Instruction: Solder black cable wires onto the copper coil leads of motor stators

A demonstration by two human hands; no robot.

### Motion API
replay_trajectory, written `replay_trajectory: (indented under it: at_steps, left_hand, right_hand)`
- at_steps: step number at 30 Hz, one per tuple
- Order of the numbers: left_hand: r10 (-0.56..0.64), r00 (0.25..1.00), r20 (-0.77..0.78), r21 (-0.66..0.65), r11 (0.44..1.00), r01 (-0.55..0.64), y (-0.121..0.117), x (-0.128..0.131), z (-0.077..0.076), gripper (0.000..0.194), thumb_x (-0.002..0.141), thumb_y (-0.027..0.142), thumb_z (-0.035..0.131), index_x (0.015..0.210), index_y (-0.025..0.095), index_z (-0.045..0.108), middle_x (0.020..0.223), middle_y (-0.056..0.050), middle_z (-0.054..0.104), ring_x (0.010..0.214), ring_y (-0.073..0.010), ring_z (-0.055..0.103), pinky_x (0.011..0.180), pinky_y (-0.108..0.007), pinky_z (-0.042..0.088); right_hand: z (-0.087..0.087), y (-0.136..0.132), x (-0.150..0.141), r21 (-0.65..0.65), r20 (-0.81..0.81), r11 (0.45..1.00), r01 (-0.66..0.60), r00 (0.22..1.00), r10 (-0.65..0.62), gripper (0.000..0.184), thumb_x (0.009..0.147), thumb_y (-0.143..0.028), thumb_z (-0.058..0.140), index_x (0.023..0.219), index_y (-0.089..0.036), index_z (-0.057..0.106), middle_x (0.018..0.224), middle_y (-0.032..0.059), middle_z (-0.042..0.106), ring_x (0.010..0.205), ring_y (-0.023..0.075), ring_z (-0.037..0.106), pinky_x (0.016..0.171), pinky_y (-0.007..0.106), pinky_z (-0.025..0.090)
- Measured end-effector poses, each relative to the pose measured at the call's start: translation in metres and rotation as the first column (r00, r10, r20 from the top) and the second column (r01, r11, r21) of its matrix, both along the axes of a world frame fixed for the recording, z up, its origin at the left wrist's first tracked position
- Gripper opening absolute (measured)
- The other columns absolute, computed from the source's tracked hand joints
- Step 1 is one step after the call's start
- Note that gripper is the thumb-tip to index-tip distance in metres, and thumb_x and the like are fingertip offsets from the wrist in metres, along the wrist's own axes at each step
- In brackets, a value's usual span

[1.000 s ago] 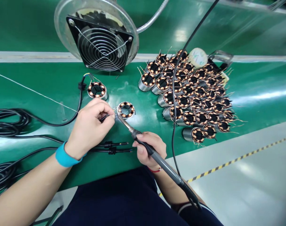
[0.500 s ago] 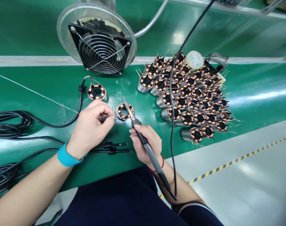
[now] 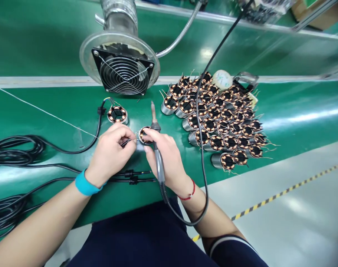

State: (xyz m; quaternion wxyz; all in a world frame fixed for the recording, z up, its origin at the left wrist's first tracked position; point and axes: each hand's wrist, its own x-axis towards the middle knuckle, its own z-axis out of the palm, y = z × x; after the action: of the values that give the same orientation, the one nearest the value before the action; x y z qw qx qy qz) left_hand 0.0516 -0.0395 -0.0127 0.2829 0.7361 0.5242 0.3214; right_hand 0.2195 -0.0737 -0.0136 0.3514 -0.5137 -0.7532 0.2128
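You are leaning over a green bench (image 3: 149,193). Your left hand (image 3: 113,150) is clenching a dark lead (image 3: 125,142) between thumb and forefinger, its thin wires reaching toward the nearest coil (image 3: 141,134). That coil is standing on the bench between your hands, partly covered. Your right hand (image 3: 169,155) is grasping an iron (image 3: 159,163), its tip (image 3: 152,107) pointing away from you, beyond the coil. Your right fingers are reaching over the coil; whether they are pressing on it, I cannot tell.

You are working best, I judge, by holding the lead still, steadying the coil lightly by its rim and aiming the tip, possibly hot, clear of your fingers and the copper. Watch that the iron's cord (image 3: 203,167), looping over your right forearm, is not tugging.

Counting: one iron is in your hand, and one coil is between your hands. One wired coil (image 3: 117,114) is sitting behind your left hand. To the right, more than twenty coils (image 3: 216,142) are crowding together, too tightly for an exact count. Two loose cable ends (image 3: 142,172) are lying below your hands, two cable bundles (image 3: 32,140) are resting at left, and one fan (image 3: 125,76) is facing you.
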Motion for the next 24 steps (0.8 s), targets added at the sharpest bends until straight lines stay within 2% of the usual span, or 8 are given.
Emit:
replay_trajectory:
  at_steps: [2,4,7,9,10,14,21,24]
  left_hand:
    - [0.027,0.999,0.032,-0.068,0.997,-0.025,0.0,0.0,0.0,0.008,0.076,0.01,0.055,0.075,0.018,0.057,0.079,0.0,0.058,0.075,-0.0135,0.056,0.069,-0.027,0.045]
    - [0.078,0.99,0.116,-0.238,0.97,-0.049,0.002,-0.002,0.001,0.012,0.077,0.016,0.057,0.088,0.019,0.054,0.081,0.001,0.058,0.067,-0.0119,0.057,0.063,-0.026,0.046]
    - [0.084,0.96,0.267,-0.572,0.816,0.088,0.008,-0.009,0.002,0.02,0.08,0.027,0.06,0.096,0.018,0.05,0.076,0.002,0.059,0.058,-0.0114,0.058,0.056,-0.026,0.048]
    - [0.084,0.938,0.336,-0.682,0.709,0.181,0.012,-0.015,0.003,0.017,0.082,0.032,0.059,0.087,0.017,0.052,0.065,0.004,0.055,0.052,-0.0092,0.054,0.05,-0.021,0.044]
    - [0.111,0.926,0.361,-0.704,0.684,0.193,0.014,-0.017,0.004,0.017,0.082,0.032,0.06,0.083,0.017,0.053,0.06,0.005,0.051,0.049,-0.0073,0.049,0.047,-0.018,0.039]
    - [0.257,0.869,0.422,-0.726,0.669,0.155,0.017,-0.021,0.008,0.015,0.076,0.027,0.065,0.073,0.015,0.055,0.054,0.007,0.042,0.046,-0.003,0.034,0.043,-0.014,0.023]
    - [0.282,0.895,0.346,-0.731,0.678,0.069,0.016,-0.005,0.008,0.016,0.068,0.027,0.071,0.067,0.013,0.064,0.05,0.006,0.041,0.046,-0.0034,0.027,0.042,-0.018,0.019]
    - [0.267,0.895,0.357,-0.739,0.666,0.096,0.016,-0.004,0.006,0.018,0.07,0.03,0.07,0.07,0.013,0.064,0.054,0.005,0.045,0.047,-0.0038,0.029,0.043,-0.018,0.02]
  right_hand:
    - [0.001,0.004,0.001,0.003,0.015,1.0,-0.001,1.0,0.001,0.036,0.091,-0.017,0.047,0.126,-0.021,0.047,0.108,0.0039,0.069,0.098,0.0208,0.062,0.088,0.038,0.045]
    - [0.002,0.01,0.002,0.001,0.038,1.0,0.001,0.999,-0.001,0.037,0.088,-0.013,0.048,0.124,-0.02,0.049,0.109,0.0048,0.068,0.1,0.0209,0.061,0.089,0.037,0.044]
    - [-0.003,0.023,0.004,-0.018,0.082,0.998,-0.062,0.995,0.063,0.044,0.083,-0.014,0.053,0.127,-0.016,0.047,0.118,0.0084,0.064,0.11,0.0229,0.057,0.096,0.039,0.042]
    - [-0.009,0.029,0.004,-0.037,0.083,0.992,-0.118,0.989,0.12,0.046,0.083,-0.016,0.053,0.128,-0.017,0.046,0.121,0.0088,0.062,0.116,0.023,0.054,0.101,0.04,0.04]
    - [-0.012,0.03,0.003,-0.039,0.077,0.991,-0.126,0.989,0.129,0.045,0.083,-0.016,0.053,0.128,-0.018,0.046,0.12,0.0079,0.063,0.116,0.0226,0.053,0.101,0.04,0.039]
    - [-0.021,0.026,0.001,-0.023,0.062,0.995,-0.095,0.993,0.096,0.045,0.082,-0.014,0.05,0.126,-0.022,0.047,0.108,0.0042,0.066,0.107,0.0221,0.055,0.096,0.039,0.042]
    - [-0.026,0.018,0.001,0.034,0.013,0.993,-0.11,0.994,0.109,0.045,0.085,-0.024,0.053,0.129,-0.02,0.044,0.112,0.0077,0.066,0.107,0.0235,0.054,0.095,0.042,0.043]
    - [-0.027,0.019,0.001,0.045,-0.006,0.994,-0.103,0.995,0.103,0.047,0.085,-0.024,0.053,0.131,-0.02,0.042,0.115,0.0081,0.065,0.105,0.0236,0.054,0.093,0.043,0.044]
